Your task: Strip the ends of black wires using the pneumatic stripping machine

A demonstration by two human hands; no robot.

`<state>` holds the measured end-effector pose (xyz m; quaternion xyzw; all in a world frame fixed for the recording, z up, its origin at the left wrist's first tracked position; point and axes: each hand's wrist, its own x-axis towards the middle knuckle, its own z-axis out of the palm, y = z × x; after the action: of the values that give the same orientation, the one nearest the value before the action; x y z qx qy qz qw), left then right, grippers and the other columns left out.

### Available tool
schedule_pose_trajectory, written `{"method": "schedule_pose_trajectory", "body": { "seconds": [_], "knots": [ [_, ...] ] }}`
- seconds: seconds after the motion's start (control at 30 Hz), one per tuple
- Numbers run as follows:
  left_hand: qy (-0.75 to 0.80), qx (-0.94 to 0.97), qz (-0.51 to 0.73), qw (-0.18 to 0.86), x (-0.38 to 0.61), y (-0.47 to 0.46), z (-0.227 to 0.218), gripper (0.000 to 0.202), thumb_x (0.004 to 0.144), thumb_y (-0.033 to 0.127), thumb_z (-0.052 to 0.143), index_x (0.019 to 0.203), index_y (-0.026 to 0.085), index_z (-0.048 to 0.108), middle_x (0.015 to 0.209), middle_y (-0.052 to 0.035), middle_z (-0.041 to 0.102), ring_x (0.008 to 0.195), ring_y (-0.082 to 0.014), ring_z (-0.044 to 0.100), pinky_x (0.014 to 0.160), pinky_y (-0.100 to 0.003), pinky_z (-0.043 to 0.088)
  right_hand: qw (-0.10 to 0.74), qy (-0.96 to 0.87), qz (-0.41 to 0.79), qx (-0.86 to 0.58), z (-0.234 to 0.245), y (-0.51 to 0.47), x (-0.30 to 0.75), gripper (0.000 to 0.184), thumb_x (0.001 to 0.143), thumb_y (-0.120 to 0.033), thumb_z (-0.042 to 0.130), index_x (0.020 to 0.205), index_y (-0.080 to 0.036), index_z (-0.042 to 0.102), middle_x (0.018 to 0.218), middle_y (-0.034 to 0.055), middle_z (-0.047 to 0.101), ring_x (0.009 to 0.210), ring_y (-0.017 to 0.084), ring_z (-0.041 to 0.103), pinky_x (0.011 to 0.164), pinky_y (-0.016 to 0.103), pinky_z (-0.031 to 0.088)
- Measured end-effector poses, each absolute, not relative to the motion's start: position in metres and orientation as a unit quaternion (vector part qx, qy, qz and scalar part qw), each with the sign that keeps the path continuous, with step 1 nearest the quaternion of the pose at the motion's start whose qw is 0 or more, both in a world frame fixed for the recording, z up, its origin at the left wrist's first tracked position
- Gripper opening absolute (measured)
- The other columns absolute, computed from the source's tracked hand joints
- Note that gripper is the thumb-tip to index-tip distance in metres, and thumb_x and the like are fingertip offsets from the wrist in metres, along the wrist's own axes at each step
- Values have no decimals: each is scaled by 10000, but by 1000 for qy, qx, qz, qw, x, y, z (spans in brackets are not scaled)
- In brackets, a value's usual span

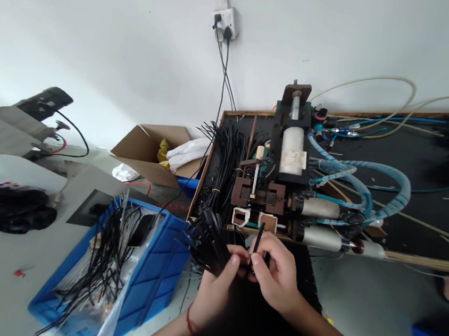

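Close to the front edge of the bench, my left hand (215,287) is closed around a bundle of black cables (208,240), whose ends fan out up and to the left. The thumb and fingers of my right hand (277,275) pinch one short black cable (259,238), its tip pointing up. Both hands are close together, just below a pneumatic machine (293,143) with brown clamp blocks (242,191). The lower ends of the cables are hidden by my fingers and the dark clothing below.
Black cables in tied bundles (225,163) lie in the wooden-edged bench tray, left of the machine. Blue-white hoses (398,191) loop to its right. A blue crate (157,273) with cables stands lower left, and an open cardboard box (142,148) sits behind it.
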<state>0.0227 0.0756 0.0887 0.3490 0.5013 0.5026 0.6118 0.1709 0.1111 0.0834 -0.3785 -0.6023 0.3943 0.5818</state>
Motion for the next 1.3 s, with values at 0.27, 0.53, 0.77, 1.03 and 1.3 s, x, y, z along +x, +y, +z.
{"method": "schedule_pose_trajectory", "body": {
  "seconds": [0.27,0.53,0.77,1.03,1.3],
  "knots": [
    [446,297,584,610,28,77,83,304,1030,463,675,888,195,648,540,66,479,523,-127,490,675,-297,462,555,-467,597,-343,78,108,166,243,1117,-412,502,928,-262,470,681,-40,620,486,121,479,493,263,407],
    [443,272,580,627,29,76,82,404,1026,472,683,770,209,516,545,77,401,524,-107,340,609,-271,403,446,-543,630,-330,79,110,173,305,1077,-442,574,884,-210,623,638,-25,599,596,154,605,598,281,474],
    [442,282,569,634,30,76,83,346,1026,480,677,845,199,586,537,83,378,522,-112,334,600,-277,378,411,-572,608,-366,66,106,181,363,1070,-425,543,800,-202,638,631,2,634,578,159,585,573,281,428],
    [443,282,557,643,29,77,83,351,1020,490,684,848,195,604,531,86,364,520,-107,312,588,-267,364,423,-581,599,-352,69,107,179,391,1078,-398,532,750,-209,628,638,1,670,580,154,610,579,274,438],
    [438,281,555,649,30,76,84,326,1007,479,707,878,184,653,531,88,366,509,-101,303,579,-263,356,431,-536,636,-351,63,108,173,418,1080,-475,554,760,-213,610,620,-10,645,581,157,597,578,280,437]
  ]
}}
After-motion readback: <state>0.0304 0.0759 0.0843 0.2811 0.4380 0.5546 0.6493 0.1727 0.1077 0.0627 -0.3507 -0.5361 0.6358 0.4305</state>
